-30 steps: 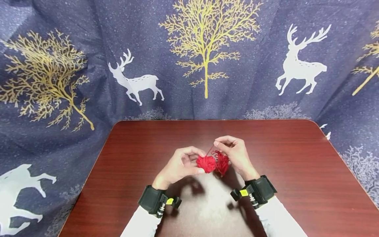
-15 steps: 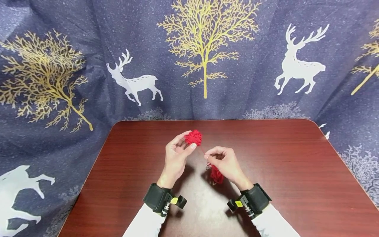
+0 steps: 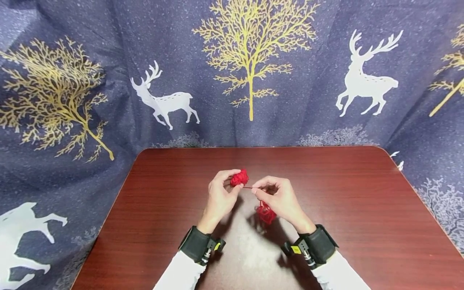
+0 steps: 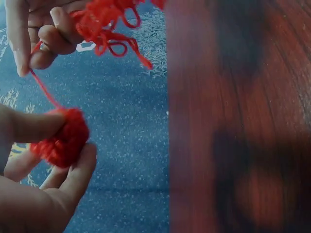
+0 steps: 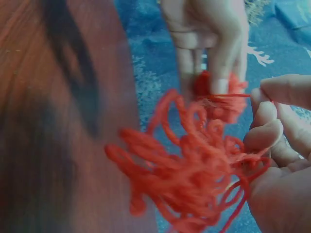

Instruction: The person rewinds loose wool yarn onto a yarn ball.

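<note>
My left hand (image 3: 219, 197) grips a small wound ball of red yarn (image 3: 239, 177) between thumb and fingers, raised over the table. From the ball a short taut strand (image 3: 248, 187) runs across to my right hand (image 3: 282, 200), where thumb and forefinger pinch it. A loose, loopy tangle of red yarn (image 5: 189, 170) hangs below the right hand, its upper end tucked against the curled lower fingers. In the left wrist view the thumb lies across the ball (image 4: 68, 141), with fingertips beneath it. Part of the tangle is hidden behind the right hand in the head view.
A reddish-brown wooden table (image 3: 163, 225) with rounded far corners lies under both hands. Behind it hangs a dark blue cloth (image 3: 232, 80) printed with gold trees and white deer. Black bands with small cameras (image 3: 319, 243) sit on both wrists.
The left hand has carried the ball up and leftward, then slightly back down, turning it. The right hand has come lower, and the strand between the hands now lies nearly level.
</note>
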Demonstrator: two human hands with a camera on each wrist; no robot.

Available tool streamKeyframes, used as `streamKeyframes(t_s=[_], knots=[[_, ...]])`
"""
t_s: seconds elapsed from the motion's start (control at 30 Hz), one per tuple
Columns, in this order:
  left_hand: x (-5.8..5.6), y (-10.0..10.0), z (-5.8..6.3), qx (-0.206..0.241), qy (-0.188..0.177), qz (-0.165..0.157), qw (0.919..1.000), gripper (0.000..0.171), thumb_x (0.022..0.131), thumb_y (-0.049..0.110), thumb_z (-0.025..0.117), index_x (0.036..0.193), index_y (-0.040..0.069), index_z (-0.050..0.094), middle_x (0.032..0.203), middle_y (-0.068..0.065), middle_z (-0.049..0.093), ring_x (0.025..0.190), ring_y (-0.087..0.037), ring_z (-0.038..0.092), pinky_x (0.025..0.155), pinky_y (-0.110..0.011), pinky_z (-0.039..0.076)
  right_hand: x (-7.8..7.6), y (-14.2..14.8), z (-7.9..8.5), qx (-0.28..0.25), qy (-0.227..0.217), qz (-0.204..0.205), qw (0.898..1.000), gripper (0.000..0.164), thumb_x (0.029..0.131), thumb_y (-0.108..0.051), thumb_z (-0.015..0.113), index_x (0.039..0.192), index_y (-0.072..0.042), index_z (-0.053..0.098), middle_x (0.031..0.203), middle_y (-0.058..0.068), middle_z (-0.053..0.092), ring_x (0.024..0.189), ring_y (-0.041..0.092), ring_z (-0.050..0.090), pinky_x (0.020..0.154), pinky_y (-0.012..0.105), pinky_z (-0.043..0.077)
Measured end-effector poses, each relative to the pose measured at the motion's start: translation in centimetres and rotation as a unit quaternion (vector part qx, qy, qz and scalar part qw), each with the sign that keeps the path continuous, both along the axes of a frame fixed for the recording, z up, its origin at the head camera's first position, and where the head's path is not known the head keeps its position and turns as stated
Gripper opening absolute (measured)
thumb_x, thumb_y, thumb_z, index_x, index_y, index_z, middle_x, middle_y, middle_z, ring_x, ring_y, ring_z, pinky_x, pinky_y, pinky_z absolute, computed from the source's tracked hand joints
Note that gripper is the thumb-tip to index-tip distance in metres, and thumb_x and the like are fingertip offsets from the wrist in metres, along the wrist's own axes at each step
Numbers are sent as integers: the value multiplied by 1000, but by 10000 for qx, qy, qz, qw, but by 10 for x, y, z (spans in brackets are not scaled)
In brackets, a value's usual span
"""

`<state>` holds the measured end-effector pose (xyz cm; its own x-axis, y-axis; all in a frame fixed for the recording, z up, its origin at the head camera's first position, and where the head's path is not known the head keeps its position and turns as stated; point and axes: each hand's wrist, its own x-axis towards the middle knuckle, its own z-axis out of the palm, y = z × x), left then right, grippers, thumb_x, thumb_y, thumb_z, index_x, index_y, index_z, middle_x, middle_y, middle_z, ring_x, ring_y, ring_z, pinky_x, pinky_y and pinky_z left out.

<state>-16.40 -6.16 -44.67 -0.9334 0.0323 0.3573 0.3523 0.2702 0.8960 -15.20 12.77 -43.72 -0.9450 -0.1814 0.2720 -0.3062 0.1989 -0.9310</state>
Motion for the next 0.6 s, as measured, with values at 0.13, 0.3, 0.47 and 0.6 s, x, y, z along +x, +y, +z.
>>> streamKeyframes(t_s=[0.13,0.3,0.47,0.6], knots=[[-1,-7,-6,-766,20,-522,9957,39,81,-11,76,118,4,74,109,-10,63,96,-25,67,82,-33,60,-4,6,5,-262,-189,-77,9994,7,87,-2,78,94,-3,77,81,14,73,65,20,65,57,24,52],[-2,-16,-7,-972,-214,-1587,9823,38,81,-11,76,116,3,74,109,-8,66,99,-23,67,88,-30,58,-9,11,10,-915,-532,-86,9943,9,88,-4,77,96,-2,76,87,11,74,71,15,65,62,23,52],[-2,-22,-9,-779,-340,-2594,9620,38,82,-9,76,118,4,72,113,-7,70,102,-21,69,93,-36,56,-14,13,11,-1881,-985,-151,9771,13,89,0,74,92,-12,77,79,0,70,64,9,54,55,19,43],[-1,-24,-8,-272,-284,-3184,9472,37,84,-9,76,119,-1,70,117,-13,70,104,-22,69,93,-38,57,-18,13,8,-2386,-1200,-190,9635,19,90,2,72,90,-16,78,77,-2,69,60,8,52,53,17,41]])
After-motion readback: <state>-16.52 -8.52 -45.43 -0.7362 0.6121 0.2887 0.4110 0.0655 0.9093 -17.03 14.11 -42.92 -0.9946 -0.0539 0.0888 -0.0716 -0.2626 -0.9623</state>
